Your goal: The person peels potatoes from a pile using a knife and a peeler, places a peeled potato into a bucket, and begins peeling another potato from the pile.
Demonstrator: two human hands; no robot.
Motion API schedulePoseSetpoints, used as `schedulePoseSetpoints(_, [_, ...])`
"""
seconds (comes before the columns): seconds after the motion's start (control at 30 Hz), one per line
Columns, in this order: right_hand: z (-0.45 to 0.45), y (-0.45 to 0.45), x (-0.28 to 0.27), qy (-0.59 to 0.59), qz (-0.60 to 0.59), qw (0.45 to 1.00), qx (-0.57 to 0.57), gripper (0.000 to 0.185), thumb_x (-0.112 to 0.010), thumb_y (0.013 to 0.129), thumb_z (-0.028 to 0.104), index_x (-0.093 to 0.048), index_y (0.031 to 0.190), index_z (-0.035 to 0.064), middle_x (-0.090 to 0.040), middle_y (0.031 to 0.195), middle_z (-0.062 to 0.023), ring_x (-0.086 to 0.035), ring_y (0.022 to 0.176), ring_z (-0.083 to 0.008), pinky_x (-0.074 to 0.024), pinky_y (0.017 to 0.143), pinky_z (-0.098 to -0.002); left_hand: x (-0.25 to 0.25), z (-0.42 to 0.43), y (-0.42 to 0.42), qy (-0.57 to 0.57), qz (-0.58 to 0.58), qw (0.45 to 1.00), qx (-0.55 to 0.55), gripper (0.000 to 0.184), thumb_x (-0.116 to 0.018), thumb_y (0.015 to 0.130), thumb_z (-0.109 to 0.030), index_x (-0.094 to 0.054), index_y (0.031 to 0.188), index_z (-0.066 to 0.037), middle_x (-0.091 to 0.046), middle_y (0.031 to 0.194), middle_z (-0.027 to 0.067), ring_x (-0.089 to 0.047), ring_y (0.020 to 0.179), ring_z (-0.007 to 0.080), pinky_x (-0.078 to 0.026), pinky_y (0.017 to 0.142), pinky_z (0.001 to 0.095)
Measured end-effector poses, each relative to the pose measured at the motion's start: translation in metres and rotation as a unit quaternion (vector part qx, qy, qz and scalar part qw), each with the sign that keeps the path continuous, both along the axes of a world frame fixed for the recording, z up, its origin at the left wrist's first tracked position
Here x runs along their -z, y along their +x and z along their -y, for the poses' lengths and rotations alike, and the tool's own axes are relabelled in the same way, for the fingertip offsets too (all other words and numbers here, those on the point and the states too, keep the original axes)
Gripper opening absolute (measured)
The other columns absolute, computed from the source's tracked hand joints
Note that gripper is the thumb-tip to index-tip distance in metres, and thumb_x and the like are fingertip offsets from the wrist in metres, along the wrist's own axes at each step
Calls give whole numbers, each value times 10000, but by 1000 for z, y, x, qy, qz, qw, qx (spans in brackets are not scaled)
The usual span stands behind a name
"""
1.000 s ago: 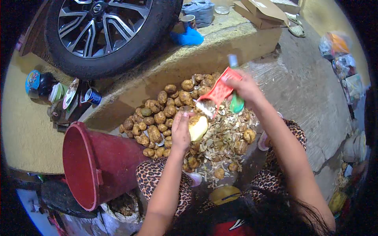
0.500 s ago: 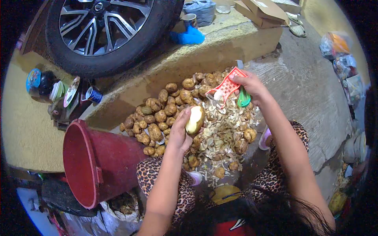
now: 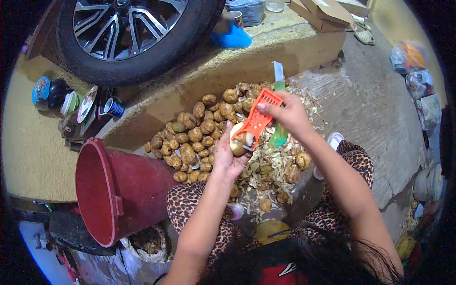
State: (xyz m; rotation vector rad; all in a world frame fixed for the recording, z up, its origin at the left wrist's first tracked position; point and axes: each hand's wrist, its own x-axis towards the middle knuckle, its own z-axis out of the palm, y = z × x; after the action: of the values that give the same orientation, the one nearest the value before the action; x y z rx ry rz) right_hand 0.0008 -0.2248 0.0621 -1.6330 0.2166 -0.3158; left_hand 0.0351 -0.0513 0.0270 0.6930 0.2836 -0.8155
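Observation:
My left hand is wrapped round a partly peeled potato, whose pale flesh shows beside the brown skin. In my right hand is an orange-red peeler with holes along its handle, its head over the potato. The same hand also grips a green-handled knife, its blade pointing away from me. Unpeeled brown potatoes are heaped beyond and left of my left hand. Pale peelings cover the floor below both hands.
A dark red bucket lies tilted at the left, mouth facing left. Behind the potatoes runs a concrete ledge with a car wheel, a blue bag and cardboard boxes. Bagged items line the right.
My right hand has brought the peeler left and down onto the potato. The knife in that hand now stands more upright, showing its blade. My left hand still holds the potato, now turned.

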Motion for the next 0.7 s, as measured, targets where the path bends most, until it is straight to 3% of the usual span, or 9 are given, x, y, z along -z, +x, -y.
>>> schedulePoseSetpoints(0.03, [4, 0, -6, -13, -21, 1000, 20, 220, -694, 755, 237, -632, 787, 28, -611, 655, -10, -563, 552, -78, -452, 497, -223, 8, -3, 3, -9, 16, 999, 27, 352, -480, 889, -388, -562, 1009, -68, -623, 901, 74, -620, 753, 188, -519, 605, 323])
schedulePoseSetpoints(0.17, [40, 13, 9, -14, 35, 987, 154, 187, -670, 777, 211, -620, 785, 31, -599, 633, -11, -535, 498, -69, -426, 451, -211, 3, 0, 3, 38, 25, 999, -2, 346, -506, 877, -392, -566, 1020, -82, -629, 904, 66, -617, 767, 180, -502, 618, 303])
schedulePoseSetpoints(0.27, [51, 17, -2, 98, -5, 988, 120, 167, -653, 791, 195, -614, 801, 33, -596, 632, -10, -524, 482, -66, -417, 439, -213, 2, -7, 1, 89, 28, 996, -11, 371, -482, 878, -405, -580, 1018, -76, -629, 907, 61, -601, 729, 183, -497, 623, 327])
schedulePoseSetpoints(0.3, [31, 12, -9, 126, -30, 988, 83, 150, -648, 796, 186, -610, 797, 40, -598, 641, -8, -526, 481, -69, -413, 437, -210, 9, -7, 3, 89, 45, 995, -10, 394, -495, 867, -426, -581, 1040, -82, -631, 927, 53, -596, 770, 170, -483, 684, 331])
schedulePoseSetpoints(0.4, [-7, 4, 1, 59, -76, 995, -16, 206, -680, 769, 222, -616, 813, 31, -603, 642, -9, -531, 478, -77, -427, 442, -218, -2, -4, -2, 83, 89, 993, 4, 412, -498, 872, -431, -564, 1042, -61, -627, 940, 62, -613, 789, 169, -497, 671, 306])
schedulePoseSetpoints(0.43, [-7, 3, 0, 90, -75, 993, 11, 224, -682, 765, 232, -618, 822, 25, -603, 640, -13, -533, 479, -80, -432, 448, -219, -2, -1, -3, 103, 75, 992, -19, 415, -494, 871, -442, -570, 1043, -72, -633, 909, 56, -613, 770, 158, -493, 654, 295])
schedulePoseSetpoints(0.53, [31, 15, 5, -95, 23, 988, 116, 211, -666, 780, 229, -613, 809, 28, -597, 632, -14, -533, 480, -78, -429, 445, -214, -7, -3, -8, 132, 83, 988, -3, 415, -499, 867, -445, -574, 1043, -77, -634, 907, 54, -613, 772, 153, -491, 652, 290])
schedulePoseSetpoints(0.67, [32, 10, -10, 147, -5, 985, 87, 196, -663, 786, 231, -605, 793, 44, -590, 628, -10, -527, 476, -73, -423, 427, -212, 10, -10, 1, 101, 73, 992, -2, 396, -479, 874, -428, -575, 1027, -76, -632, 916, 73, -613, 780, 192, -492, 616, 313])
schedulePoseSetpoints(0.7, [21, 9, -6, 136, -22, 990, 14, 180, -654, 794, 215, -602, 801, 43, -590, 635, -6, -519, 467, -74, -423, 424, -211, 10, -9, 2, 86, 67, 994, 5, 398, -470, 878, -428, -573, 1023, -72, -631, 900, 78, -615, 765, 196, -494, 600, 313])
